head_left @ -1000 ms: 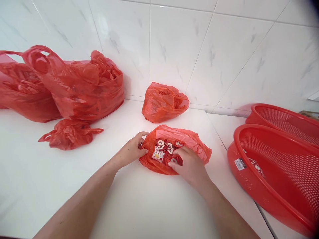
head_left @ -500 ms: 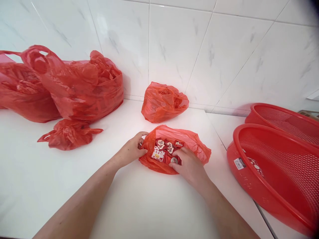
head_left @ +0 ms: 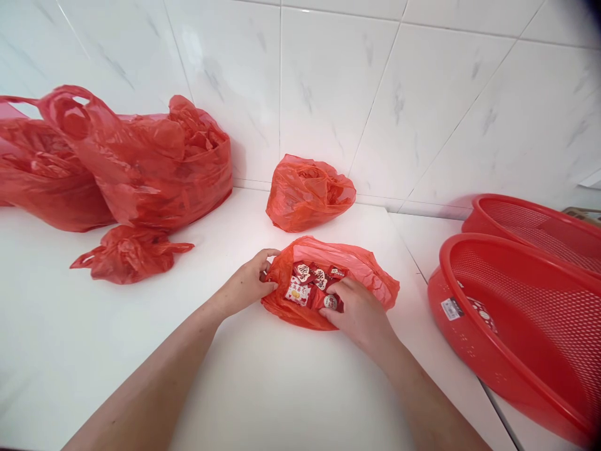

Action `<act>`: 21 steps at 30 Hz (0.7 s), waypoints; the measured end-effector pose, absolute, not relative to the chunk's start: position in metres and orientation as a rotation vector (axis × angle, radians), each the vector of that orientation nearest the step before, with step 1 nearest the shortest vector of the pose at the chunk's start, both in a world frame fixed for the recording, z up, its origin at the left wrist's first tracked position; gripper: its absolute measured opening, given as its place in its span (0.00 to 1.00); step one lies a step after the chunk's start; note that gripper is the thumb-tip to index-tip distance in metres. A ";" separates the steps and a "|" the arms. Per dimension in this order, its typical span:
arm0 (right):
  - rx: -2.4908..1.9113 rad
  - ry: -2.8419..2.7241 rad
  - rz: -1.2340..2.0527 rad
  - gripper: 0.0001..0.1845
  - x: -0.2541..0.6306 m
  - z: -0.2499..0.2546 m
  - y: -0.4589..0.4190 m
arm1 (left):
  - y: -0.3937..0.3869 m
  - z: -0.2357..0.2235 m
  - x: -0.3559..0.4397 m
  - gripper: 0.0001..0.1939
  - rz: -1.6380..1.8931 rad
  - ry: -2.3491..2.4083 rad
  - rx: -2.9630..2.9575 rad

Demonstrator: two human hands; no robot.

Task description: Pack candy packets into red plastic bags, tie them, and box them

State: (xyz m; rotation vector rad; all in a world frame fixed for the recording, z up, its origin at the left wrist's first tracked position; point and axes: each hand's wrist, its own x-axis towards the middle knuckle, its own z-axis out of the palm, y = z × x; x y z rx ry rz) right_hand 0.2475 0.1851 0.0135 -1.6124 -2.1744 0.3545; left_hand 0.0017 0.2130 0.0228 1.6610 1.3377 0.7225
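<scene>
A red plastic bag lies with its mouth spread wide in front of me. Inside it are several wrapped candies, among them a white packet with red print and red-and-cream wrappers. My left hand pinches the bag's left rim between thumb and fingers. Reaching into the mouth from the right, my right hand has its thumb and fingers around a red candy with a round white label. That candy is partly hidden by the fingers.
Behind the open bag, a bunched red bag rests by the tiled wall. Large filled red bags stand at the left, with a small knotted red bag before them. Two red perforated baskets stand at the right; the nearer holds a wrapped item.
The right hand and the candy at its fingers have shifted very slightly to the right. The left hand keeps its place on the bag's rim.
</scene>
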 end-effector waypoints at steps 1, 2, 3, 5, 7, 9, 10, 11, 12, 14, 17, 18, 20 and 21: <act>-1.598 -2.187 0.321 0.09 0.249 0.014 0.185 | 0.213 0.023 0.002 0.29 0.720 1.339 1.660; -1.581 -2.204 0.281 0.09 0.250 0.013 0.186 | 0.213 0.023 0.001 0.29 0.719 1.342 1.659; -1.563 -2.224 0.238 0.10 0.251 0.013 0.187 | 0.213 0.023 0.001 0.29 0.717 1.343 1.657; -1.530 -2.255 0.167 0.11 0.254 0.011 0.188 | 0.212 0.024 0.001 0.29 0.714 1.342 1.652; -1.500 -2.259 0.123 0.14 0.256 0.009 0.189 | 0.212 0.024 0.002 0.29 0.713 1.342 1.649; -1.474 -2.213 0.097 0.17 0.256 0.009 0.190 | 0.212 0.025 0.002 0.29 0.715 1.348 1.650; -1.457 -2.171 0.087 0.17 0.256 0.010 0.189 | 0.212 0.025 0.002 0.29 0.720 1.353 1.652; -1.433 -2.120 0.072 0.16 0.255 0.012 0.189 | 0.212 0.025 0.002 0.29 0.724 1.360 1.657; -1.401 -2.064 0.047 0.15 0.255 0.014 0.187 | 0.212 0.024 0.002 0.29 0.731 1.368 1.662; -1.324 -1.954 -0.037 0.12 0.255 0.020 0.184 | 0.213 0.022 0.002 0.29 0.758 1.388 1.670; -1.246 -1.811 -0.211 0.10 0.256 0.029 0.178 | 0.215 0.019 0.001 0.29 0.843 1.404 1.668; -1.248 -1.763 -0.271 0.11 0.257 0.032 0.177 | 0.216 0.018 0.002 0.29 0.881 1.405 1.663; -1.287 -1.685 -0.375 0.14 0.259 0.035 0.177 | 0.216 0.018 0.002 0.28 0.948 1.407 1.648; -1.328 -1.657 -0.409 0.17 0.260 0.035 0.179 | 0.216 0.018 0.002 0.28 0.974 1.417 1.636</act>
